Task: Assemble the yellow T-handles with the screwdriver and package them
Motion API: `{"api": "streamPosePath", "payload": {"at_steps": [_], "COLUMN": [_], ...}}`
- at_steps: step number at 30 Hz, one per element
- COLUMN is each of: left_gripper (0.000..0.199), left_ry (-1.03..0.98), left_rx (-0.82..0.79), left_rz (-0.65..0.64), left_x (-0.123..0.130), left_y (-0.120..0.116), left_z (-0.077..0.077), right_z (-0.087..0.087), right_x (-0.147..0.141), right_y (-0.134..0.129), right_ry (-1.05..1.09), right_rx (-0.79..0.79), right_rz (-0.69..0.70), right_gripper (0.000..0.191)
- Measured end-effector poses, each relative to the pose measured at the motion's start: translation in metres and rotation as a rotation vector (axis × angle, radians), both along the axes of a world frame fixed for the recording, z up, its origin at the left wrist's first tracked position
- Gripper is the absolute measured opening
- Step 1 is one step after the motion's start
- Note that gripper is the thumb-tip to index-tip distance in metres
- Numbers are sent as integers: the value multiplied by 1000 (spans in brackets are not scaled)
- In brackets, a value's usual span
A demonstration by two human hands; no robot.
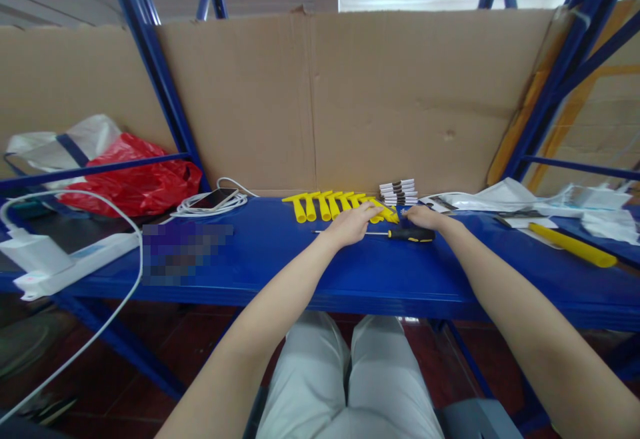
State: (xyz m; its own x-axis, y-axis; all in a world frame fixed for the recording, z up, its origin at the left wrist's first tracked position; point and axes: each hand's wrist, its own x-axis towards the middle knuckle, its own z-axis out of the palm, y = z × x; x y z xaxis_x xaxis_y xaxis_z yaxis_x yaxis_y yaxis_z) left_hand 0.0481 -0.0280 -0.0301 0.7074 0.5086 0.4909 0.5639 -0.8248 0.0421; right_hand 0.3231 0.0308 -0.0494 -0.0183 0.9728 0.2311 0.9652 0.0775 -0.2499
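Several yellow plastic pieces (325, 206) stand side by side in a row at the back of the blue table (280, 262). My left hand (353, 224) is at the right end of that row, its fingers reaching over yellow pieces; what they hold, if anything, is hidden. My right hand (423, 216) is a little to the right, fingers bent together, near the yellow pieces; its grip is too small to make out. A screwdriver with a black and yellow handle (413, 234) lies just in front of both hands. Behind them sits a stack of white and black strips (399, 192).
On the left are a red bag (135, 176), a coiled white cable (210, 204) and a white power strip (95, 262). A yellow tool (573, 244) and white wrappers (507, 196) lie on the right. Cardboard (400, 92) and blue posts (160, 86) stand behind.
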Motion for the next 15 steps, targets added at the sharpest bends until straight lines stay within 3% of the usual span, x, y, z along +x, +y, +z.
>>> {"api": "streamPosePath", "payload": {"at_steps": [9,15], "left_gripper": [53,55], "left_ry": [168,179], "left_rx": [-21,-8], "left_rz": [62,85], "left_x": [1,0], "left_y": [-9,-9], "left_z": [3,2], "right_z": [5,6], "right_x": [-5,-9], "right_y": [-20,-24], "right_ry": [136,202], "right_rx": [-97,-57], "right_rz": [92,96], "right_gripper": [40,40]}}
